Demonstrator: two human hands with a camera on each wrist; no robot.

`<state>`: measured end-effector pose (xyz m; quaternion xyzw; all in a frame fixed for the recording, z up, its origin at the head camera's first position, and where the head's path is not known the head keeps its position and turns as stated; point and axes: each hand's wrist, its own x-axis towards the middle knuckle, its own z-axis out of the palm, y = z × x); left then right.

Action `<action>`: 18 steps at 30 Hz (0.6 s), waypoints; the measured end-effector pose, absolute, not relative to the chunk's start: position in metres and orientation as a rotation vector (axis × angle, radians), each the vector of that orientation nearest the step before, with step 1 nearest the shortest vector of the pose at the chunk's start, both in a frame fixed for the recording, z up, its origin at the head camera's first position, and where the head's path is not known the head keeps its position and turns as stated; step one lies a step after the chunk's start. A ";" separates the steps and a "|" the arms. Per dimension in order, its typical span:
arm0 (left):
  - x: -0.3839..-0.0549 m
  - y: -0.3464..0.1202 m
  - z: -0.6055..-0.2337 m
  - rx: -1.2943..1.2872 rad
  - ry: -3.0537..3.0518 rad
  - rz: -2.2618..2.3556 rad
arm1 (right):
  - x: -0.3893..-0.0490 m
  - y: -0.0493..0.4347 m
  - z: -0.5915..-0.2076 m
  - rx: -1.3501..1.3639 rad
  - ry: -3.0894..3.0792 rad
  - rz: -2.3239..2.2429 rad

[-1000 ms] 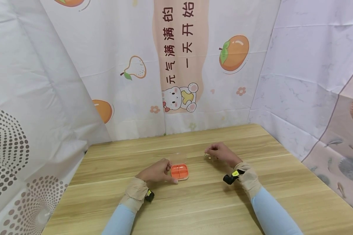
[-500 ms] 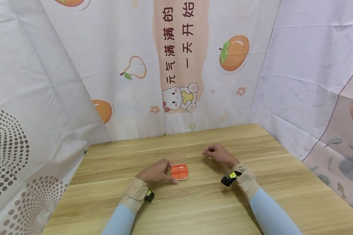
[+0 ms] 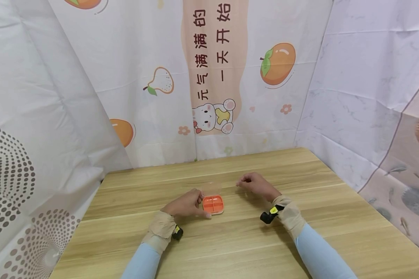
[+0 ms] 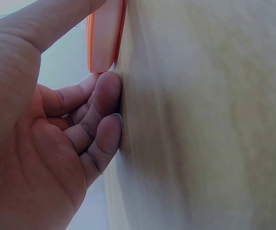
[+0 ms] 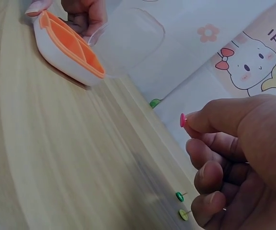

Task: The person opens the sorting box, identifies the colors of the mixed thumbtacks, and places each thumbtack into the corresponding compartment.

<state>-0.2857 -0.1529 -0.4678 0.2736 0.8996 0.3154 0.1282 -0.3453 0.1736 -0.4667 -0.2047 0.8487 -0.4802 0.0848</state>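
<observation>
My left hand [image 3: 184, 203] grips the left side of a small pill box [image 5: 61, 61], thumb at its front corner and fingers behind. The box has an orange divided inside, a whitish outer shell and a clear lid [image 5: 134, 44] standing open at the back. To its right, my right hand [image 3: 259, 186] pinches a pink thumbtack [image 5: 182, 120] between thumb and index finger, raised above the table. Its other fingers are loosely curled. Below it in the right wrist view lie a green thumbtack [image 5: 179, 196] and a yellow thumbtack [image 5: 183, 214].
The wood-grain table [image 3: 230, 248] runs back to a hanging curtain [image 3: 153, 112] printed with fruit and lettering. More cloth hangs along the left and right sides. A black wrist camera [image 3: 267, 217] juts out under the right wrist.
My right hand has moved left from the spot where the thumbtacks lie, toward the pill box, and now pinches the pink thumbtack. My left hand and the box stay put.
</observation>
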 end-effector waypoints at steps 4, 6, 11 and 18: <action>-0.286 -0.153 -0.468 0.793 2.615 0.920 | -0.345 0.170 -0.467 -0.634 2.525 -1.417; -0.285 -0.153 -0.467 0.792 2.613 0.924 | -0.345 0.169 -0.468 -0.633 2.517 -1.414; -0.285 -0.153 -0.467 0.794 2.612 0.927 | -0.344 0.165 -0.469 -0.615 2.527 -1.399; -0.286 -0.153 -0.468 0.793 2.613 0.920 | -0.338 0.159 -0.468 -0.639 2.566 -1.355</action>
